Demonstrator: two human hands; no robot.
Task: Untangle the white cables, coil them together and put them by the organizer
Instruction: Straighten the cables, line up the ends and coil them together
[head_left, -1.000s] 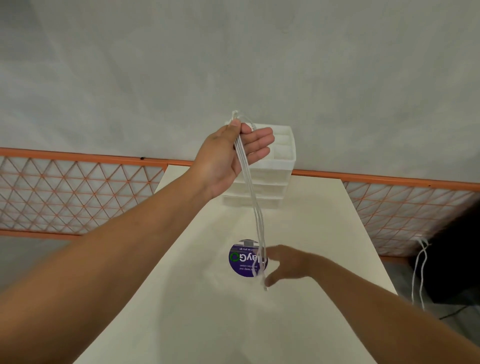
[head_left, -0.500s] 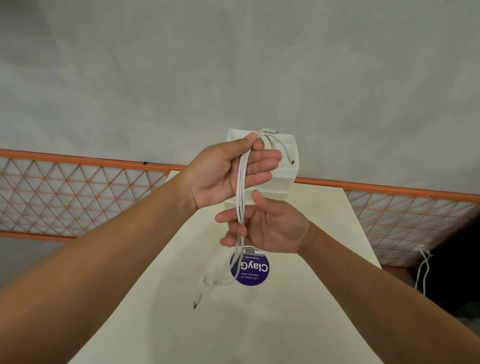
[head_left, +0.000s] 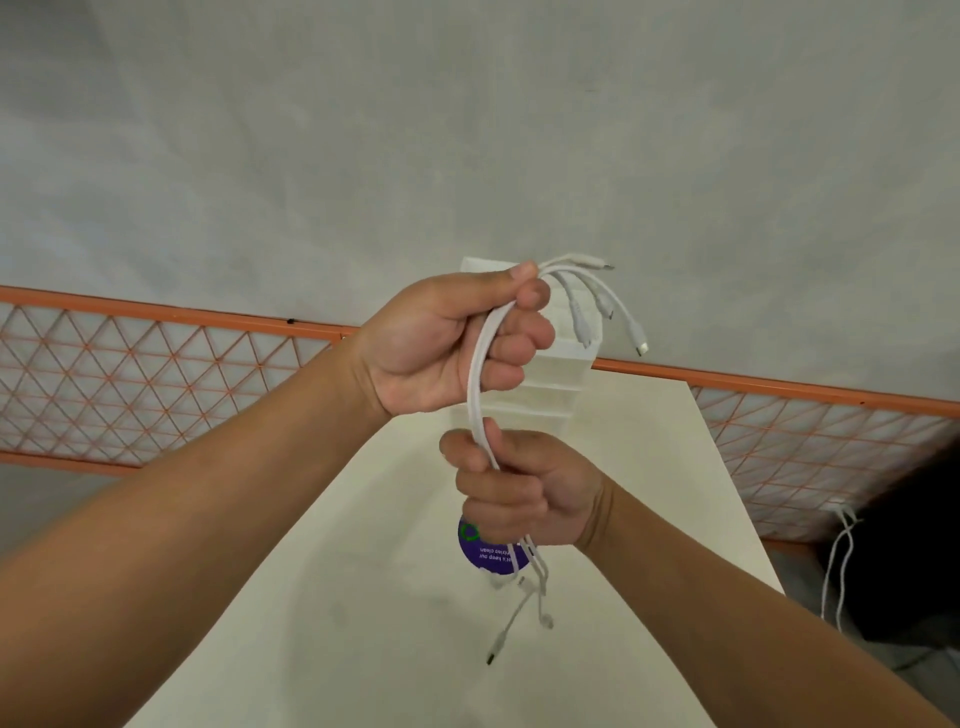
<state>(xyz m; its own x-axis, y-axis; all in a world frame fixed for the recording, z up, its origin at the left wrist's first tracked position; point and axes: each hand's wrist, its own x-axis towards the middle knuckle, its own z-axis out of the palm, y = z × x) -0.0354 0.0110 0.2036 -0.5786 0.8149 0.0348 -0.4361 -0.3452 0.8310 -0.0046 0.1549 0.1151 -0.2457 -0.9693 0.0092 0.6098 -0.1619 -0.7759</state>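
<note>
In front of the organizer, the white cables, gathered since a second ago, are now clenched by the left hand above and the right hand below, so coiling seems underway.

The white cables look smooth, matt plastic; the bench is smooth and matt; the organizer seems matt white plastic.

single head-worn view, angled forward and down, close on both raised hands, table beyond
</note>
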